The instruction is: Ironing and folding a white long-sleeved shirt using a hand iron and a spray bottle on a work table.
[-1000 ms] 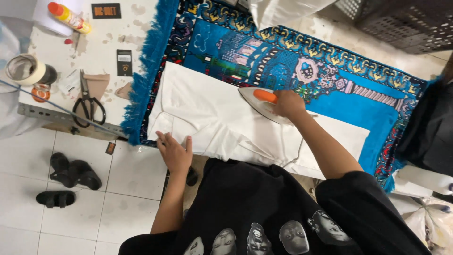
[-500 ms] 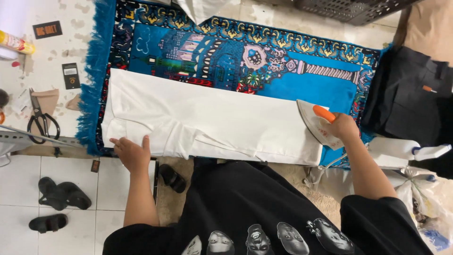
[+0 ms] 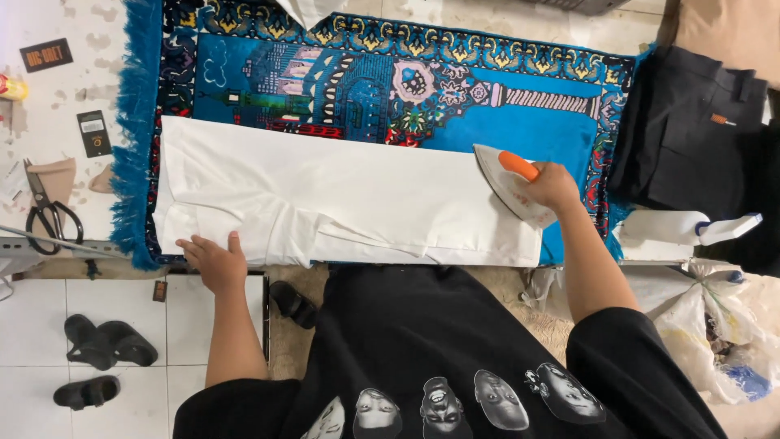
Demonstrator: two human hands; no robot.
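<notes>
Right hand (image 3: 554, 187) clenched on iron (image 3: 510, 184), handle mostly hidden; left hand (image 3: 213, 260) flat, released, on white cloth (image 3: 341, 203) at rug's (image 3: 520, 114) near-left corner.

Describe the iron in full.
The iron has a pale grey body, a pointed nose and an orange handle. The right hand grips that handle. It looks tipped, its nose pointing up-left, at the right end of the white cloth spread on the blue patterned rug.

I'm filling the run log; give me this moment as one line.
left hand: flat on white garment | right hand: grips iron at garment's end | under: blue rug
</notes>
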